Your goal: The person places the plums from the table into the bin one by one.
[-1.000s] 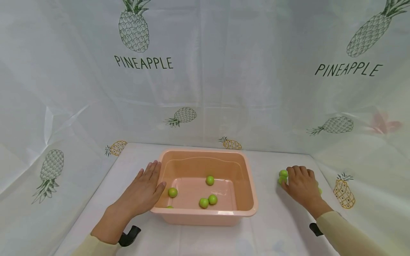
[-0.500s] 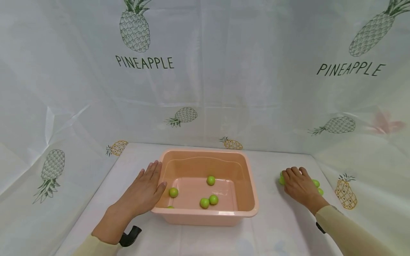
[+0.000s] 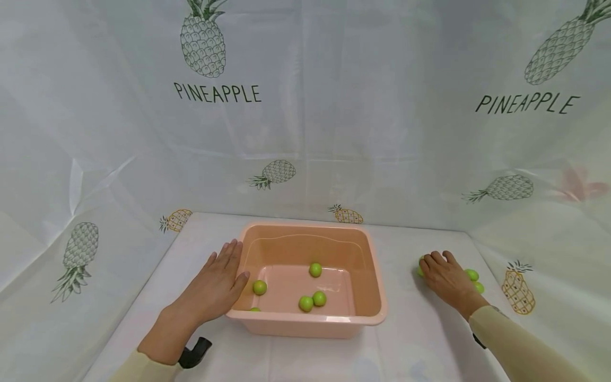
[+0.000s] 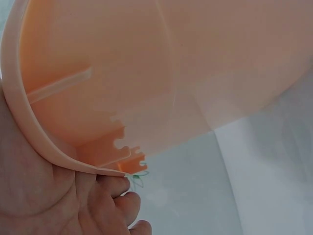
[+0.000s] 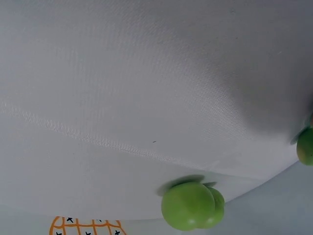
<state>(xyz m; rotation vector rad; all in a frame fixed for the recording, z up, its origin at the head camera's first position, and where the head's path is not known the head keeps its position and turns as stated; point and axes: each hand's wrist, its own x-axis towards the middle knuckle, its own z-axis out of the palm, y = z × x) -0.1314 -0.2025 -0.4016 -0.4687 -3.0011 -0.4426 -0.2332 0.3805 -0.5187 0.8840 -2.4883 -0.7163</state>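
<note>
Honestly, your flat left hand point(image 3: 214, 289) is touching the tub point(image 3: 305, 327); your right hand point(image 3: 445, 278), grip hidden, is risking bumping green fruits point(image 3: 471, 275) away

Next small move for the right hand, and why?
Probably curl the right hand securely around one green fruit by its fingertips before lifting. The fingers already bend over fruit there, but the grip is hidden. The left hand lies against the peach plastic tub, where five other green fruits show, so lifting toward it seems a plausible follow-up.
</note>
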